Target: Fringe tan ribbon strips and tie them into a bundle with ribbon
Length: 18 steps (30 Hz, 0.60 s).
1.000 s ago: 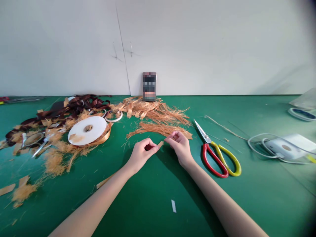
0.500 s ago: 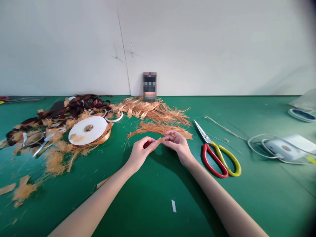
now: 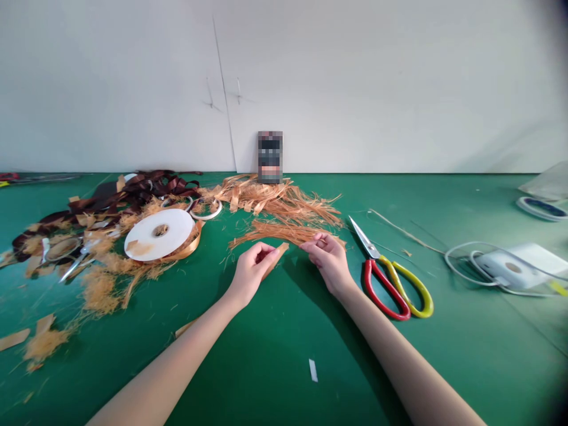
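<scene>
Left hand (image 3: 254,271) nearly closed, thumb and fingertips pinching one end of a short tan ribbon strip (image 3: 276,260), which angles up and away toward the right hand (image 3: 327,263) without touching it. Right hand half curled, fingertips lowered at the near edge of a frayed ribbon fringe (image 3: 284,234); the fingers cover the spot, so whether they hold a few fine threads cannot be told. Judging by the loose fibres, a light pinch close to the strip's end and a slow, even pull should shed fewer threads. Pinched end hidden inside the left fingers; strip's full length unclear. Farther out on the green desk (image 3: 266,378): red-and-yellow-handled scissors (image 3: 387,290) to the right, a white ribbon spool (image 3: 158,234) and dark brown ribbon heap (image 3: 142,192) to the left. Pixelated box (image 3: 270,157) against the wall, unreadable.
</scene>
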Tool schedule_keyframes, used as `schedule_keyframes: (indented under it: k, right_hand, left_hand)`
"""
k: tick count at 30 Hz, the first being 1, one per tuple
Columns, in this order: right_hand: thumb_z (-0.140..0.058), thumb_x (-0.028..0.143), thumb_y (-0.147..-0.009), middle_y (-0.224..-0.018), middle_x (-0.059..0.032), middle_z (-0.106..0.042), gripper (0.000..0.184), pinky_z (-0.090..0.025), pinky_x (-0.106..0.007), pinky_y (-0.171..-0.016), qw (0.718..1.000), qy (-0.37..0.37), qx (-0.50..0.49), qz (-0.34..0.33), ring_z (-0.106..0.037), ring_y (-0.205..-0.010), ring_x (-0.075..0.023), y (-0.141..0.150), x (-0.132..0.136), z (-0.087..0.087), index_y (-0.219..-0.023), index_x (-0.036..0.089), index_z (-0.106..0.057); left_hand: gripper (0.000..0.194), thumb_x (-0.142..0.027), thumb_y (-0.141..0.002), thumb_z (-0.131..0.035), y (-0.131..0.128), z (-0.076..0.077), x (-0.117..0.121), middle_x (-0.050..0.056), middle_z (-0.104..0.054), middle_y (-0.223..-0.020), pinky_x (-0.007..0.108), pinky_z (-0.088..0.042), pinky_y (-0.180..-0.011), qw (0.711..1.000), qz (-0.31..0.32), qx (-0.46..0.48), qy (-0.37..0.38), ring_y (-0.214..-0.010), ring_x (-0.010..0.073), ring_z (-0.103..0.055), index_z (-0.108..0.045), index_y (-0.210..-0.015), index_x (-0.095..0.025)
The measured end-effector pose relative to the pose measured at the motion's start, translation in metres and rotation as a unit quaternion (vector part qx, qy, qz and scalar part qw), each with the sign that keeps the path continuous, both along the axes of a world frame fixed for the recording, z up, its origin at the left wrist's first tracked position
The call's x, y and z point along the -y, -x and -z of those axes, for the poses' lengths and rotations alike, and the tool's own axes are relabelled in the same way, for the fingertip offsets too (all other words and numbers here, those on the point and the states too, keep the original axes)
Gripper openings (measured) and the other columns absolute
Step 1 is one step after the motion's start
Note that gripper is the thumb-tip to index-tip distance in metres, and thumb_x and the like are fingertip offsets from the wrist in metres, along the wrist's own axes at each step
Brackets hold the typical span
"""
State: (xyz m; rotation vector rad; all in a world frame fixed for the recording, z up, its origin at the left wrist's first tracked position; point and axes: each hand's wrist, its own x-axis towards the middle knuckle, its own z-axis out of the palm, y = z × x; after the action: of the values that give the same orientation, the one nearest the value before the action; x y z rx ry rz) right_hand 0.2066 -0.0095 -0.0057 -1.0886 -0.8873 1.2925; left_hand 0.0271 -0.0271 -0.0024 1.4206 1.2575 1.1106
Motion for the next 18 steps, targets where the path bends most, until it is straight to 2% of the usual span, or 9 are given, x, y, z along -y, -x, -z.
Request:
schedule_keyframes:
  k: [3, 6, 8, 12, 14, 15, 16, 17, 18]
  right_hand:
    - [-0.074, 0.021, -0.062, -0.061, 0.0054, -0.06, 0.029, -0.023, -0.023, -0.042, 1.0, -0.006, -0.01, -0.002, -0.035, -0.043, -0.0049, -0.002, -0.001, 0.0, -0.075, 0.021, -0.048]
    - [-0.07, 0.02, -0.063, -0.068, 0.0014, -0.066, 0.02, -0.034, -0.023, -0.048, 1.0, -0.007, -0.02, -0.021, -0.047, -0.05, -0.0077, -0.003, 0.0, 0.0, -0.074, 0.02, -0.053]
    - [-0.069, 0.021, -0.064, -0.076, -0.0008, -0.069, 0.016, -0.042, -0.024, -0.058, 0.999, -0.005, -0.026, -0.035, -0.055, -0.059, -0.0097, -0.004, 0.001, 0.001, -0.074, 0.019, -0.056]
    - [-0.069, 0.026, -0.066, -0.084, -0.002, -0.07, 0.014, -0.047, -0.027, -0.076, 0.998, 0.002, -0.029, -0.063, -0.062, -0.075, -0.0127, -0.006, 0.001, 0.001, -0.074, 0.02, -0.06]
    - [-0.07, 0.03, -0.068, -0.082, -0.0022, -0.071, 0.015, -0.048, -0.028, -0.078, 0.996, 0.014, -0.021, -0.082, -0.064, -0.077, -0.0142, -0.006, 0.001, -0.005, -0.073, 0.02, -0.061]
    - [-0.071, 0.031, -0.069, -0.08, -0.0025, -0.071, 0.015, -0.048, -0.029, -0.077, 0.995, 0.021, -0.015, -0.094, -0.065, -0.076, -0.0147, -0.005, 0.001, -0.01, -0.073, 0.019, -0.062]
    - [-0.071, 0.032, -0.07, -0.079, -0.003, -0.071, 0.016, -0.048, -0.029, -0.076, 0.994, 0.029, -0.008, -0.108, -0.065, -0.075, -0.0151, -0.003, 0.001, -0.018, -0.074, 0.019, -0.062]
    - [-0.071, 0.032, -0.071, -0.077, -0.0037, -0.072, 0.016, -0.049, -0.029, -0.075, 0.992, 0.036, -0.002, -0.124, -0.065, -0.074, -0.0152, -0.002, 0.002, -0.027, -0.075, 0.018, -0.063]
    - [-0.07, 0.033, -0.073, -0.078, -0.0051, -0.073, 0.017, -0.049, -0.03, -0.075, 0.989, 0.04, 0.002, -0.144, -0.066, -0.075, -0.0161, 0.0, 0.004, -0.039, -0.078, 0.018, -0.064]
  left_hand:
    - [0.028, -0.044, -0.084, -0.056, 0.001, 0.006, -0.004, 0.0, -0.063, -0.071, 0.026, -0.047, -0.065, 1.0, 0.003, 0.006, -0.014, -0.066, 0.0152, -0.062, -0.061, -0.084, -0.017]
    - [0.028, -0.043, -0.086, -0.053, 0.001, 0.009, -0.006, 0.004, -0.067, -0.077, 0.028, -0.05, -0.067, 0.999, -0.006, -0.001, -0.046, -0.069, 0.0169, -0.065, -0.061, -0.088, -0.016]
    - [0.026, -0.04, -0.086, -0.053, 0.002, 0.007, -0.006, 0.005, -0.069, -0.08, 0.029, -0.051, -0.067, 0.996, -0.016, -0.016, -0.083, -0.071, 0.0174, -0.066, -0.062, -0.089, -0.016]
    - [0.01, -0.028, -0.079, -0.064, 0.009, -0.011, 0.003, 0.003, -0.07, -0.078, 0.032, -0.046, -0.076, 0.979, -0.04, -0.072, -0.189, -0.077, 0.018, -0.063, -0.065, -0.075, -0.02]
    - [0.006, -0.02, -0.075, -0.068, 0.015, -0.025, 0.011, 0.0, -0.071, -0.075, 0.034, -0.039, -0.082, 0.951, -0.071, -0.121, -0.274, -0.082, 0.018, -0.063, -0.067, -0.07, -0.022]
    - [0.009, -0.016, -0.077, -0.067, 0.019, -0.032, 0.016, -0.002, -0.072, -0.074, 0.033, -0.037, -0.08, 0.892, -0.097, -0.205, -0.39, -0.079, 0.0167, -0.063, -0.068, -0.072, -0.024]
    - [0.012, -0.013, -0.075, -0.069, 0.022, -0.039, 0.021, -0.004, -0.074, -0.074, 0.032, -0.036, -0.078, 0.815, -0.122, -0.277, -0.494, -0.078, 0.0159, -0.064, -0.068, -0.075, -0.025]
    - [0.015, -0.011, -0.073, -0.072, 0.024, -0.046, 0.025, -0.005, -0.074, -0.074, 0.032, -0.035, -0.077, 0.742, -0.139, -0.324, -0.57, -0.075, 0.0147, -0.065, -0.068, -0.077, -0.025]
    - [0.015, -0.012, -0.071, -0.074, 0.026, -0.052, 0.028, -0.007, -0.075, -0.074, 0.031, -0.034, -0.075, 0.685, -0.144, -0.358, -0.618, -0.072, 0.0138, -0.065, -0.069, -0.078, -0.025]
